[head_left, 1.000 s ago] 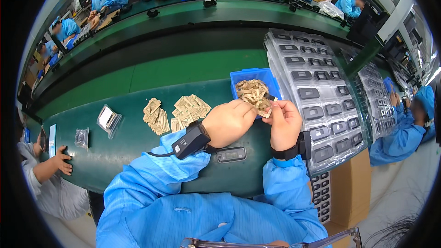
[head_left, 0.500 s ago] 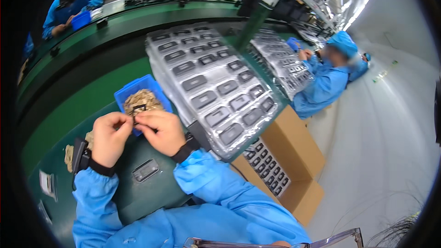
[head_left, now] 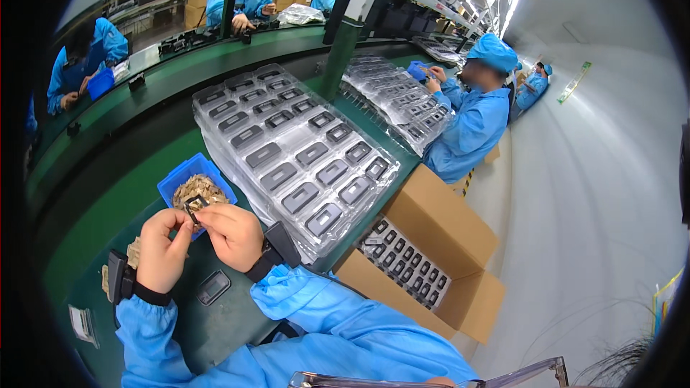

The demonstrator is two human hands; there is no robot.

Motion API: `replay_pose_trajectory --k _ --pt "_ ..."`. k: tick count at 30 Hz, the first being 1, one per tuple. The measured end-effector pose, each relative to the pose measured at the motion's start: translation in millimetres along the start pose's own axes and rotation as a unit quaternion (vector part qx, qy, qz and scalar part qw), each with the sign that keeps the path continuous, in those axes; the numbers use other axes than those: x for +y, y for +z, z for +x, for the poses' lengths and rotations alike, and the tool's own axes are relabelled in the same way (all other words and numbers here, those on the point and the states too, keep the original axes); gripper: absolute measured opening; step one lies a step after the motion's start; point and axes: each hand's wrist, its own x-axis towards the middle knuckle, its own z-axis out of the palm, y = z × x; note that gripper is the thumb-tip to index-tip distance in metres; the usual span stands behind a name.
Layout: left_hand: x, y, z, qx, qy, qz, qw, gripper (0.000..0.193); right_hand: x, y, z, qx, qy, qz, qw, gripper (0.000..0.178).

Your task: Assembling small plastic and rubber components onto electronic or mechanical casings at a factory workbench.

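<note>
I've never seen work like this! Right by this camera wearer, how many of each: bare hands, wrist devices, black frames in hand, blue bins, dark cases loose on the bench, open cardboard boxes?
Left hand and right hand: 2
Black wrist devices: 2
Black frame: 1
Blue bin: 1
Dark case: 1
Cardboard box: 1
Total: 8

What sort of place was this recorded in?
Likely a factory assembly floor: blue-clad co-workers at green workbenches, a clear plastic tray with rows of dark frames, and an open cardboard box.
</note>
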Motion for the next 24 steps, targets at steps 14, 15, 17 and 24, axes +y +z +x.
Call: replay_pose_trajectory --k 14,15,17,24 --pt "-35 6 33 0.092 0.108 0.361 0.922 0.013 -7 -26 -24 0.05 0.118 -0.104 0.986 0.008" --pt "-35 8 35 0.089 0.088 0.349 0.929 0.013 -7 -28 -23 0.039 0.106 -0.131 0.985 0.009" --pt "-40 7 40 0.092 0.07 0.3 0.947 0.01 -7 -27 -25 0.036 0.139 -0.12 0.982 0.012" --pt "-5 -7 -17 -0.043 0.066 0.069 0.994 0.046 -15 -22 -23 -0.032 -0.004 -0.142 0.989 0.021"
